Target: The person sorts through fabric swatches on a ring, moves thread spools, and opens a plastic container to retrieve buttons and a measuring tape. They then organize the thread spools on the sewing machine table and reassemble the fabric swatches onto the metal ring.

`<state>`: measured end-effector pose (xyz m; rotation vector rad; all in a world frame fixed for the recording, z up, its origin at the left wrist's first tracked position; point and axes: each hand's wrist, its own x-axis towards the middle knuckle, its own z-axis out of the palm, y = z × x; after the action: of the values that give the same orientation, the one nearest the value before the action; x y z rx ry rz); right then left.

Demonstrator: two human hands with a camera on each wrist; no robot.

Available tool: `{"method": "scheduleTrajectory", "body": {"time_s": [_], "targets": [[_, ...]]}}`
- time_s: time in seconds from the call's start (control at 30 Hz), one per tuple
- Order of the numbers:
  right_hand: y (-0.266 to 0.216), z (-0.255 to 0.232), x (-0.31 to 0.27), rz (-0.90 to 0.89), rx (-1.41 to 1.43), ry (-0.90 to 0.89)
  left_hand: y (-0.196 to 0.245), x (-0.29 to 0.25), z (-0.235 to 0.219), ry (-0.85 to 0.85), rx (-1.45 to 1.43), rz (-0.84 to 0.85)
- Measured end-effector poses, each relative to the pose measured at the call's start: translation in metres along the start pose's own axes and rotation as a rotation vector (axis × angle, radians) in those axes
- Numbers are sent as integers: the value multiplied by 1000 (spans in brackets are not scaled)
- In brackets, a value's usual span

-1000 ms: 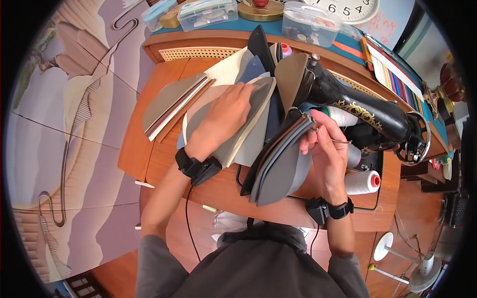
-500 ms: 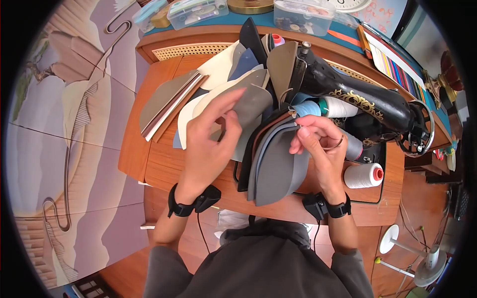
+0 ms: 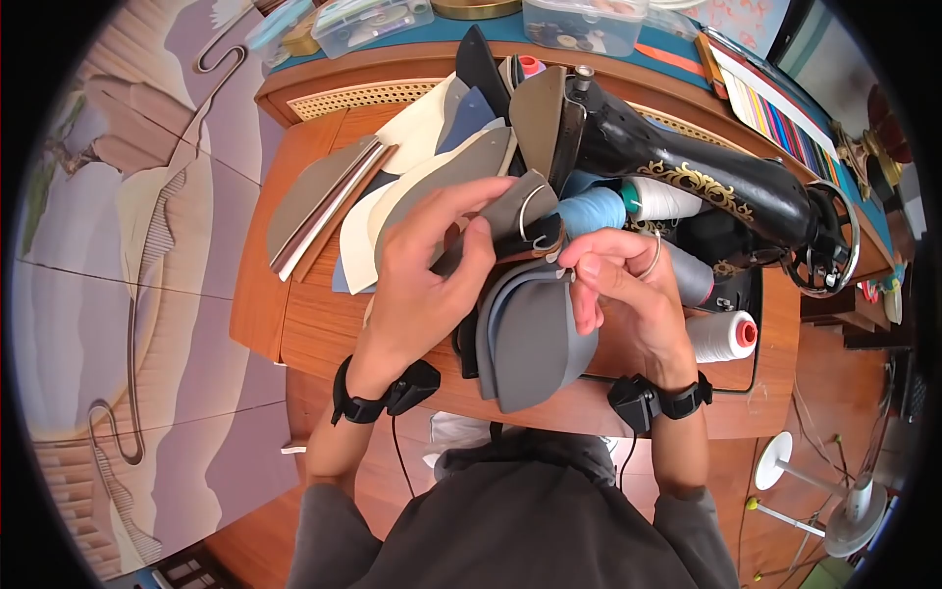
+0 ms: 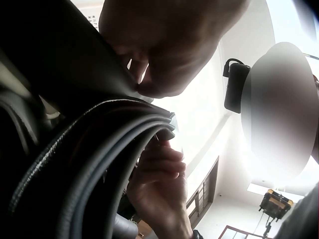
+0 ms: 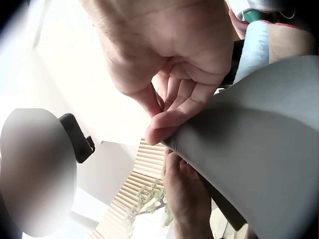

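Note:
My left hand (image 3: 417,265) pinches a dark grey-brown leather-like piece (image 3: 508,208) between thumb and index finger, its far end by the right fingertips. With thumb and fingers my right hand (image 3: 633,294) pinches the pointed top of a stack of leaf-shaped grey leather-like pieces (image 3: 538,344). They hang down in layers, blue-grey among them. A thin curved metal ring (image 3: 655,253) shows over the right fingers. Another pale curved loop (image 3: 530,204) lies against the dark piece. In the right wrist view the fingertips are right at the tip of the grey piece (image 5: 249,144).
More cream and grey pieces (image 3: 442,177) lie fanned on the wooden table (image 3: 304,324). A black sewing machine (image 3: 687,162) stands at the right. Thread spools, blue (image 3: 592,211) and white (image 3: 724,336), are around it. Plastic boxes (image 3: 373,25) line the back shelf.
My left hand has left the fanned pieces, drawn back, then moved right with the dark piece towards the right fingers. The right hand keeps pinching the grey stack.

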<state>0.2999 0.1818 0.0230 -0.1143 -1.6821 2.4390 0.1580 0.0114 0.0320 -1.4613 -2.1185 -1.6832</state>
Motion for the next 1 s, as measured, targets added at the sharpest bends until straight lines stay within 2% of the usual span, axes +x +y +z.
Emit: {"method": "scheduleTrajectory", "body": {"time_s": [0.07,0.37,0.77,0.83,1.0], "targets": [[0,-2,0,25,20,-4,10,0,0,-60,-13,-154],[-2,-6,1,101,108,-79,3,13,2,-37,-90,-60],[2,-16,3,163,262,-146,13,17,-4,-201,-126,-111],[6,-21,4,205,400,-204,12,17,-5,-207,-138,-106],[7,-27,5,333,525,-178,14,18,-8,-237,-159,-157]]}}
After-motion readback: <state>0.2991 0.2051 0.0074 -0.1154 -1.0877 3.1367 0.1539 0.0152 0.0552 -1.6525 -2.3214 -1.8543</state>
